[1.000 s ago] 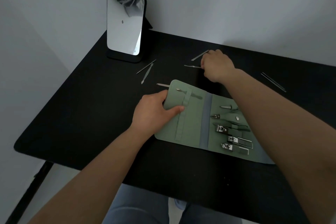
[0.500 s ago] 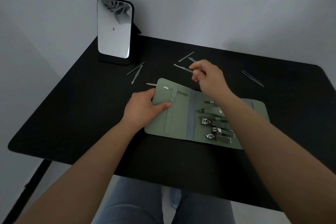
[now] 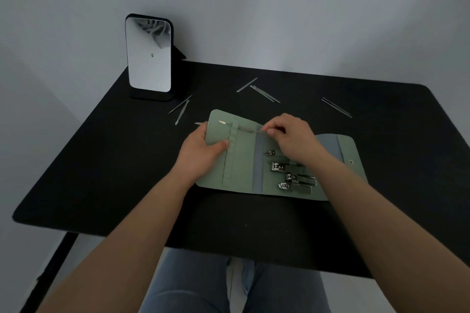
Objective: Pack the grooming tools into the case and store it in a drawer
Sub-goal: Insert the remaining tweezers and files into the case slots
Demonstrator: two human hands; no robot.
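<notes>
A green fold-out case (image 3: 241, 160) lies open on the black table (image 3: 101, 173). My left hand (image 3: 203, 150) grips the case's left edge, thumb on top. My right hand (image 3: 290, 137) pinches a thin metal tool (image 3: 250, 130) at the upper part of the case's left panel, beside the elastic strip (image 3: 230, 155). One tool tip (image 3: 222, 122) sticks out past the strip's top. Several nail clippers (image 3: 292, 175) sit in the right panel. Loose thin tools lie on the table: a pair (image 3: 181, 108) near the mirror, some (image 3: 259, 89) behind the case, two (image 3: 337, 107) at the right.
A standing mirror (image 3: 149, 57) with a black frame is at the table's back left corner. A white wall rises behind the table. My legs in jeans (image 3: 203, 287) show under the table's front edge. A small tool tip (image 3: 199, 123) peeks out left of the case.
My right hand picked up a thin tool from behind the case and brought it down to the left panel. My left hand kept its hold on the case edge.
</notes>
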